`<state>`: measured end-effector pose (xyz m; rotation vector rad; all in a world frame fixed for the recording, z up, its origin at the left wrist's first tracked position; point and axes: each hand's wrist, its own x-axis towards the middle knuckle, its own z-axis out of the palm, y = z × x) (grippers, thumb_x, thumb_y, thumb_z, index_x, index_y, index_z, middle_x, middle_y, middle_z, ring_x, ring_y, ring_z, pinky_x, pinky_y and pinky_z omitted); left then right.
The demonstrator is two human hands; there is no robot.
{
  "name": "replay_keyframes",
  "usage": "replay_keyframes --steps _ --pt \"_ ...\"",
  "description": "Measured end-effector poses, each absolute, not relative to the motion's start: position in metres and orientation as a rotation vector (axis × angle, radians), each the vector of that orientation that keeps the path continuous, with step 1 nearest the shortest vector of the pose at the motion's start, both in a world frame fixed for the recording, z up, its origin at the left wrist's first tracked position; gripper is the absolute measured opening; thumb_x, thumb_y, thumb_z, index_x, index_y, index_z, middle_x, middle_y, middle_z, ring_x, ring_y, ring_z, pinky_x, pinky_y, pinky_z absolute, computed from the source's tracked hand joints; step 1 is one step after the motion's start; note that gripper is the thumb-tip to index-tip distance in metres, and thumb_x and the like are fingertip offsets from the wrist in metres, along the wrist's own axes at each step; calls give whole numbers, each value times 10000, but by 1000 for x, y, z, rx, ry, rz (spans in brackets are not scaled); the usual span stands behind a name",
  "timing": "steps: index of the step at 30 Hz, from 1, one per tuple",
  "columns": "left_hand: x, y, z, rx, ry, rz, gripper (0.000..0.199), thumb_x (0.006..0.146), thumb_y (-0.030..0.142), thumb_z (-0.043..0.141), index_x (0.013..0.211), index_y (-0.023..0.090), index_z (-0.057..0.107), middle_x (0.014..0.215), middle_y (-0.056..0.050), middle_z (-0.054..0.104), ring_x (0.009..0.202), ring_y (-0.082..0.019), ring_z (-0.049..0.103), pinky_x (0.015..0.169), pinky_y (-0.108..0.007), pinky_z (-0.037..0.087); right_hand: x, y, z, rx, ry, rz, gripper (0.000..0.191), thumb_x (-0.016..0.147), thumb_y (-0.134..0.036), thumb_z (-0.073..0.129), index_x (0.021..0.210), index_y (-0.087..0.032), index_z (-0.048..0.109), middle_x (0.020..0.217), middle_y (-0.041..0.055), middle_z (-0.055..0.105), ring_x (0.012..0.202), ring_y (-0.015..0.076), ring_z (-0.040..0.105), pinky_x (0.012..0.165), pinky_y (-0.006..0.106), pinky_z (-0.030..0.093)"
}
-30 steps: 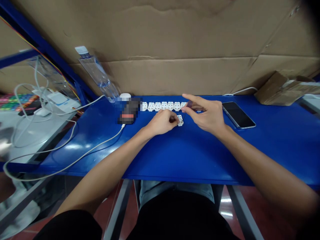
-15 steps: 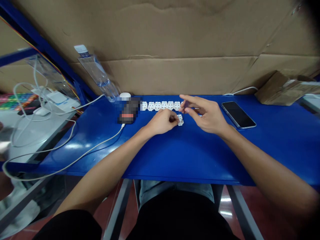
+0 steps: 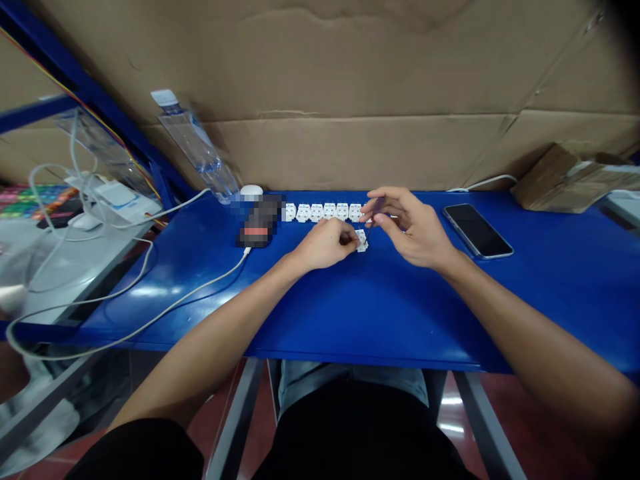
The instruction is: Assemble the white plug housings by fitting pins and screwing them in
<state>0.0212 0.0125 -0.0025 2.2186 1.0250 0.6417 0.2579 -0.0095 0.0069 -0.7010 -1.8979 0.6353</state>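
Between my hands a small white part (image 3: 363,241) rests on the blue table (image 3: 345,307). The fingertips of my left hand (image 3: 329,244) are closed on its left side. My right hand (image 3: 411,225) grips a small screwdriver (image 3: 379,207) with a dark purple handle between thumb and fingers. Its thin shaft slants down to the white part, and the tip's exact contact is too small to make out. Just behind my hands stands a row of several similar white parts (image 3: 316,213), the right end of it partly covered by my right hand.
A phone (image 3: 478,231) lies right of my right hand. To the left are a blurred-out dark device (image 3: 260,223) with a white cable (image 3: 200,289), and a leaning clear bottle (image 3: 197,147). A brown paper bag (image 3: 550,179) sits at the back right, before a cardboard wall (image 3: 350,87).
The fingers of my right hand have curled in more around the screwdriver, and its handle now tilts further to the right. My left hand holds nearly the same place on the white part.
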Motion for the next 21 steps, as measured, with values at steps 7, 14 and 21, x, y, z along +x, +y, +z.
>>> replay_keyframes --steps 7,14,21 --pt "21 13 -3 2231 1021 640 211 942 133 671 909 189 872 935 -67 887 795 -204 790 760 -350 555 251 -10 4 -851 -1758 385 433 965 -520 907 1328 -323 777 1048 14 837 863 221 866 787 359 776" --pt "19 13 -4 2228 1001 652 224 940 126 660 907 188 872 947 -68 889 815 -208 805 774 -353 565 251 -14 13 -802 -1964 320 375 1138 -380 654 1503 -320 716 1343 68 856 1045 242 882 911 424 773" --pt "20 13 -3 2244 1008 652 220 941 130 663 891 186 869 932 -69 887 798 -208 809 766 -352 563 245 -11 8 -896 -1843 108 341 1059 -468 799 1370 -329 805 1081 17 897 789 213 858 804 379 749"
